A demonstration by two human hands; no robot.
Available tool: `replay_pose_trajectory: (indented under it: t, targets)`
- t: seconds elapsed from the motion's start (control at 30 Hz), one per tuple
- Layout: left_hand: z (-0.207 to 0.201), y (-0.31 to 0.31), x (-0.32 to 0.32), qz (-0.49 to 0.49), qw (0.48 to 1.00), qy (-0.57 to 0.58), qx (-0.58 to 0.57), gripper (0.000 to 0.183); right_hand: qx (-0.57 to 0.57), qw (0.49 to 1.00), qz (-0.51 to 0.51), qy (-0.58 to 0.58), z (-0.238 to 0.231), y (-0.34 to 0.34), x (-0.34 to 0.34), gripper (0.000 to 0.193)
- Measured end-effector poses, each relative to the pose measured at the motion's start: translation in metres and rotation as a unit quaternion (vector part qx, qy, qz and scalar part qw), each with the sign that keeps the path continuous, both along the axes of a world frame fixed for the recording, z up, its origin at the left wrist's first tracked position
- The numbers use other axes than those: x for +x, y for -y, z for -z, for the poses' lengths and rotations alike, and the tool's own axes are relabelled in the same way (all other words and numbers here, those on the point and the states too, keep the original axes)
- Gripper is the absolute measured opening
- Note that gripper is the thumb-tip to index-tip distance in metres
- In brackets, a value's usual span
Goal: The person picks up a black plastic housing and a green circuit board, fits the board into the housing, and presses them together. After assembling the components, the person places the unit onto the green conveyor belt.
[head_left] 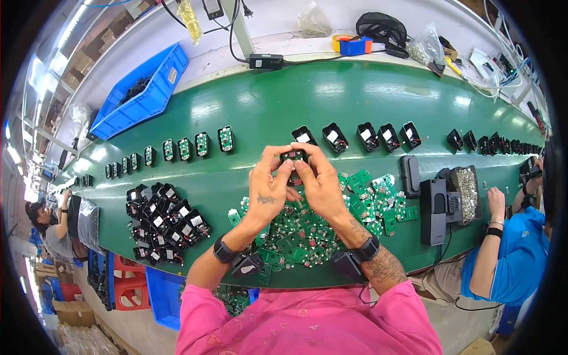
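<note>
Between my two hands, above the middle of the green bench, is a small black plastic casing (293, 155) with a circuit board in it. My left hand (267, 188) grips its left side and my right hand (321, 184) its right side. Both thumbs press side by side on the board, and the curled fingers hide most of the casing. Under and around my wrists lies a loose heap of green circuit boards (296, 236). To the left is a pile of black casings (163, 222) with white labels and thin wires.
Across the bench (266, 100) runs a row of casings: board-filled ones (226, 139) at left, casings with wires showing (335, 138) at right. A blue crate (142, 94) stands far left. Right are a dark grey device (433, 213) and a tray of small metal parts (466, 192). A co-worker (512, 254) sits right.
</note>
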State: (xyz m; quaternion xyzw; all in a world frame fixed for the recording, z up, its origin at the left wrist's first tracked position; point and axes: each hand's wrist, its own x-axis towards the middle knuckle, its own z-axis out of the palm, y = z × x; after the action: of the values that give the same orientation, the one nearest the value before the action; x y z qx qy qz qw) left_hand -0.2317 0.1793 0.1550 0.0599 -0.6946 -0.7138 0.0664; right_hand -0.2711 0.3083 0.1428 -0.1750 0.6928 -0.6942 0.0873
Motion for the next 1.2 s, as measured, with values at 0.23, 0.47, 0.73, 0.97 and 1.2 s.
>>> replay_pose_trajectory:
  t: [0.23,0.47,0.73,0.97,1.2]
  targets:
    - [0.01,-0.003,0.014,-0.065,0.951,-0.257,-0.161,0.032,0.017,0.971,0.038,-0.235,-0.002,-0.003,0.008,0.04]
    - [-0.029,-0.011,0.04,-0.074,0.814,-0.465,-0.341,0.045,-0.03,0.898,0.028,-0.438,-0.035,-0.025,0.03,0.056]
    - [-0.028,-0.009,0.041,-0.136,0.817,-0.424,-0.366,0.037,0.006,0.916,0.017,-0.401,-0.036,-0.021,0.03,0.053]
    - [0.013,0.073,-0.053,-0.043,0.989,0.037,-0.139,0.026,0.304,0.859,-0.117,-0.395,-0.009,-0.021,0.094,0.078]
    - [0.081,0.107,-0.094,-0.07,0.98,0.11,-0.149,0.026,0.362,0.786,-0.262,-0.427,0.044,0.018,0.151,0.067]
